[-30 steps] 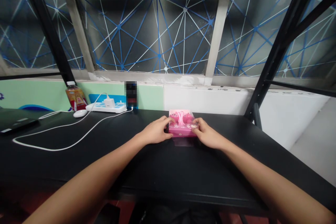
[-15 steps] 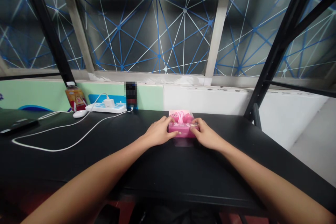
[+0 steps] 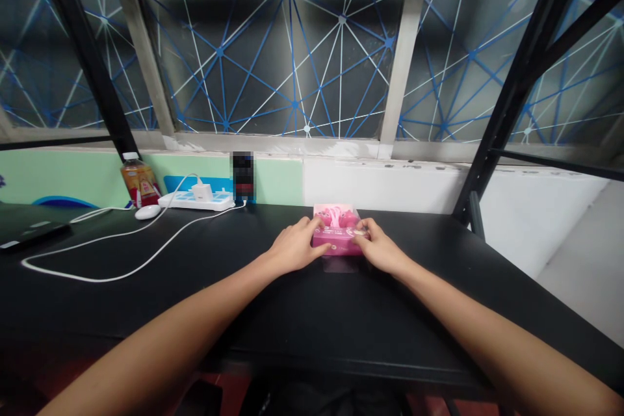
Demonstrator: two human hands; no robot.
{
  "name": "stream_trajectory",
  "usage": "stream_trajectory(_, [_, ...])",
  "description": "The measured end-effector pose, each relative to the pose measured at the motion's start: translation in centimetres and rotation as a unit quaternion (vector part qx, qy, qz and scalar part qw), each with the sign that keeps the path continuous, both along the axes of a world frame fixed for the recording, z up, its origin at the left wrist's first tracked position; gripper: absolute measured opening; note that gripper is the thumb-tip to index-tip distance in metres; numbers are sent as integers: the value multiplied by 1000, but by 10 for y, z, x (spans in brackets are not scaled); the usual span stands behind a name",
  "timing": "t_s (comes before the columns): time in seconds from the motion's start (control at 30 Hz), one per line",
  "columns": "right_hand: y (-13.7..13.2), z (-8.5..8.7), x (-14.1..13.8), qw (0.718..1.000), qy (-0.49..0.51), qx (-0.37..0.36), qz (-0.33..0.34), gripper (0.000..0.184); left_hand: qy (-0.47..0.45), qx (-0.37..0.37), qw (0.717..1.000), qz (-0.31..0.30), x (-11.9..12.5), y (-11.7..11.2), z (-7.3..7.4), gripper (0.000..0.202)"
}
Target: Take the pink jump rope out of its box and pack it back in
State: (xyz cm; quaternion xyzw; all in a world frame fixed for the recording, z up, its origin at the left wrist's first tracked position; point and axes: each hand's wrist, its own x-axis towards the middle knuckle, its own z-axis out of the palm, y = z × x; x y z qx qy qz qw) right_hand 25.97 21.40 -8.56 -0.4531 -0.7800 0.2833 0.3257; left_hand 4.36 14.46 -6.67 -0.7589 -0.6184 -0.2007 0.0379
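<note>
Head view: pink box point(image 3: 337, 227) near table's far edge point(image 3: 414, 212)

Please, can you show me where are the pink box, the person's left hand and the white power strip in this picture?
pink box point(image 3: 336, 216): head view, on its top face, beyond the fingers.
left hand point(image 3: 295, 246): head view, on the back of the hand.
white power strip point(image 3: 217, 203): head view, on its top face.

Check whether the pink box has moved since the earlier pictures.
No. The pink box keeps the same place relative to the white power strip behind it on the left; it has not shifted either way.
</note>
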Motion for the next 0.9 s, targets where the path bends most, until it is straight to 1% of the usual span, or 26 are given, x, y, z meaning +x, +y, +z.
stream_trajectory(0.13, [-4, 5, 5, 1000, -2, 5, 24, 21, 10, 6, 1000, 2, -1, -2, 1, 49])
stream_trajectory(0.2, [-6, 8, 10, 999, -11, 15, 51, 25, 9, 5, 1000, -3, -3, -2, 2, 47])
stream_trajectory(0.33, [-5, 10, 20, 988, -58, 87, 110, 36, 3, 5, 1000, -8, -4, -1, 2, 45])
stream_trajectory(0.4, [-4, 9, 21, 984, -82, 119, 104, 37, 2, 7, 1000, -8, -4, 1, 1, 45])
stream_trajectory(0.5, [-3, 9, 19, 981, -118, 136, 68, 34, -3, 10, 1000, -11, -4, 2, 0, 45])
stream_trajectory(0.63, [-8, 12, 17, 971, -175, 158, 40, 35, -20, -4, 999, -44, -9, 1, 2, 46])
stream_trajectory(0.7, [-13, 16, 18, 955, -225, 191, 34, 36, -24, -18, 997, -65, -13, -1, 5, 48])
stream_trajectory(0.77, [-19, 18, 18, 926, -290, 241, 20, 37, -22, -31, 997, -73, -16, -2, 8, 49])
stream_trajectory(0.83, [-25, 20, 17, 893, -347, 287, 0, 37, -15, -37, 997, -68, -17, -4, 10, 47])
stream_trajectory(0.9, [-30, 22, 14, 870, -382, 312, -18, 34, 0, -41, 997, -59, -16, -5, 12, 48])
